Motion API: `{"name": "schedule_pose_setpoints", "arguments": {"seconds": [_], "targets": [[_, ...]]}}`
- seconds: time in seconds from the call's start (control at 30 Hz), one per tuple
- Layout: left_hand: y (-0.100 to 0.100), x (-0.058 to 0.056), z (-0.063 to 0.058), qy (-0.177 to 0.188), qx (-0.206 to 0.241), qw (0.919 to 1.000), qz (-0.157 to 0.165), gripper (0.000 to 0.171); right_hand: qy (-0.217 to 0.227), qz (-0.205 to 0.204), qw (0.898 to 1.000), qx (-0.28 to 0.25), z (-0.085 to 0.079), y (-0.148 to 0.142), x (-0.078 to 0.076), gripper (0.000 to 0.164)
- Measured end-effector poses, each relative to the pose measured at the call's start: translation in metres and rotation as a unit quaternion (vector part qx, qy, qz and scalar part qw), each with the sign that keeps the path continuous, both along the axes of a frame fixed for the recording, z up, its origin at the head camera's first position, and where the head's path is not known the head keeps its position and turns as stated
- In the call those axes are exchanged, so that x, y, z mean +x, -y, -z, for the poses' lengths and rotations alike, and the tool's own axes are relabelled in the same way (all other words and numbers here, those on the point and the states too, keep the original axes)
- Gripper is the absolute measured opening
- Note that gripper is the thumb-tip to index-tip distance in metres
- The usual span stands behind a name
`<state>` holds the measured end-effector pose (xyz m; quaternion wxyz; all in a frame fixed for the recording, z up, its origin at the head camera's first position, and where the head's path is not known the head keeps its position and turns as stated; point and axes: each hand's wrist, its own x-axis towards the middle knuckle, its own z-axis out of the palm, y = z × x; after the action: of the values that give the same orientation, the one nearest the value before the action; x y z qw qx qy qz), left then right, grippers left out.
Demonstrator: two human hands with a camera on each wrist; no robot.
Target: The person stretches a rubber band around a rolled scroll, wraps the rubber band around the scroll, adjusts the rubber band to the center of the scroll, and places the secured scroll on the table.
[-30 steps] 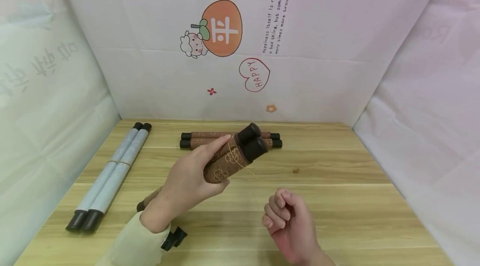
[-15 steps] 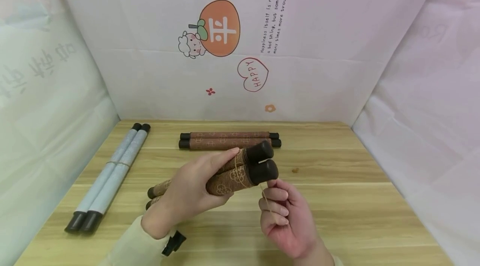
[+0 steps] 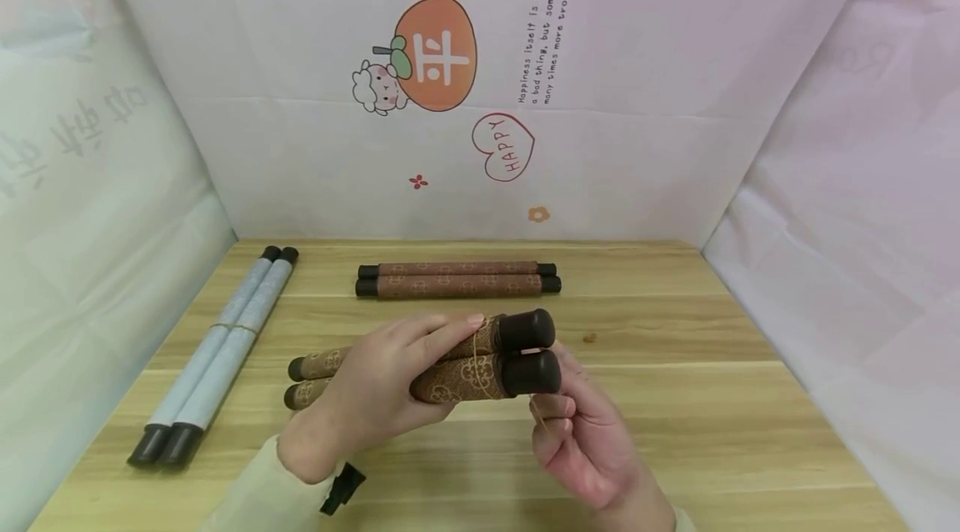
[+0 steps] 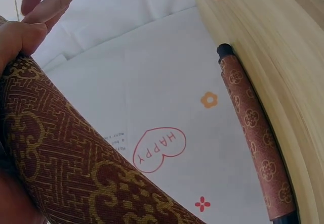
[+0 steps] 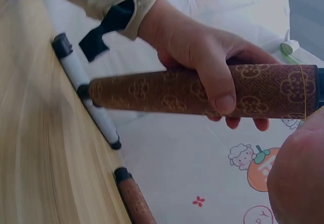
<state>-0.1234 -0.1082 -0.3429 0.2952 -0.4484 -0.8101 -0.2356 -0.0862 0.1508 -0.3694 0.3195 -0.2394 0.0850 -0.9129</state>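
My left hand (image 3: pixel 375 386) grips a pair of brown patterned scrolls (image 3: pixel 456 379) with black end knobs, held above the table. In the right wrist view, the thumb of this hand lies across the patterned cloth (image 5: pixel 172 90). A thin yellow string (image 3: pixel 476 358) loops around both scrolls near their right ends. Beside the black knobs, my right hand (image 3: pixel 596 440) pinches the string's loose end, its fingertips partly hidden behind the knobs. The left wrist view shows the right fingers (image 4: pixel 53 6) close to the scroll end.
Another pair of brown scrolls (image 3: pixel 459 280) lies along the back of the wooden table (image 3: pixel 712 407). Two pale blue scrolls (image 3: pixel 225 348), tied together, lie at the left. White printed cloth (image 3: pixel 622 98) walls in the back and sides.
The left hand has lowered the scrolls and turned them nearly level, towards the right hand. The right hand, earlier curled and apart, has come up to the knobs and taken the string's loose end.
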Motion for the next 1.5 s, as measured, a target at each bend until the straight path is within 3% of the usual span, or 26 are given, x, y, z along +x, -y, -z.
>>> {"name": "schedule_pose_setpoints", "arguments": {"seconds": [0.17, 0.27, 0.33, 0.53, 0.67, 0.77, 0.9, 1.03, 1.2, 1.5], "targets": [[0.003, 0.0, 0.002, -0.007, -0.02, 0.9998, -0.004, 0.101, -0.041, 0.067, 0.994, 0.073, -0.005, -0.004, 0.002, 0.045], [0.005, 0.0, 0.002, -0.01, -0.041, 0.9991, -0.003, 0.105, -0.064, 0.112, 0.982, 0.137, -0.009, -0.008, 0.002, 0.049], [0.006, 0.001, 0.001, -0.016, -0.055, 0.9983, 0.0, 0.107, -0.068, 0.136, 0.969, 0.195, -0.012, -0.012, 0.002, 0.049], [0.007, 0.001, 0.001, -0.044, -0.093, 0.9947, 0.0, 0.109, -0.094, 0.181, 0.904, 0.375, -0.016, -0.021, 0.001, 0.046], [0.005, 0.0, 0.002, -0.069, -0.104, 0.9922, -0.008, 0.108, -0.115, 0.202, 0.86, 0.454, -0.02, -0.019, 0.0, 0.045], [0.002, 0.0, 0.003, -0.089, -0.106, 0.9901, -0.019, 0.098, -0.117, 0.212, 0.828, 0.507, -0.022, -0.015, -0.001, 0.051], [-0.002, 0.001, 0.005, -0.116, -0.106, 0.9868, -0.039, 0.086, -0.094, 0.209, 0.799, 0.556, -0.024, -0.01, -0.004, 0.063], [-0.006, 0.002, 0.007, -0.144, -0.114, 0.9811, -0.061, 0.077, -0.071, 0.204, 0.782, 0.584, -0.023, -0.006, -0.007, 0.07], [-0.011, 0.005, 0.007, -0.181, -0.112, 0.9737, -0.081, 0.047, -0.064, 0.208, 0.769, 0.601, -0.021, -0.002, -0.012, 0.07], [-0.018, 0.009, 0.007, -0.228, -0.106, 0.9633, -0.094, 0.036, -0.086, 0.204, 0.756, 0.616, -0.014, -0.004, -0.02, 0.063]]}}
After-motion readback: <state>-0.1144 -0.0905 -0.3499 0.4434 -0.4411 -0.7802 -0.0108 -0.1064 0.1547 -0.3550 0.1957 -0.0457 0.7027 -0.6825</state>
